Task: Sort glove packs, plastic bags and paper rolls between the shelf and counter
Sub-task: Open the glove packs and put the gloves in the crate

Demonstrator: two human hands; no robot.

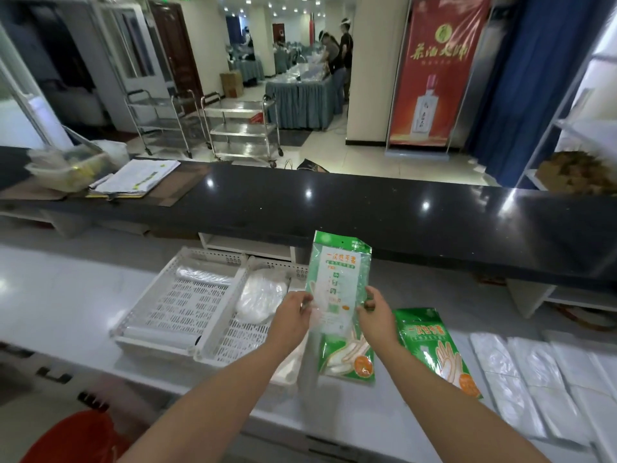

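Observation:
I hold a green and clear glove pack [339, 279] upright over the white counter [66, 295]. My left hand [293, 309] pinches its lower left edge and my right hand [375, 309] pinches its lower right edge. Two more green glove packs lie flat on the counter, one [350, 355] just below my hands and one [437, 349] to the right. A white slotted tray [173, 305] on the left holds a paper roll [157, 335] at its front and clear rolled plastic at its back. The tray beside it [233, 332] holds a bundle of plastic bags [260, 295].
Flat white packs [534, 369] lie in rows at the right of the counter. A raised black counter top [367, 202] runs across behind, with papers [137, 177] and plastic containers [63, 165] at its left. A red bucket [73, 439] stands at the lower left.

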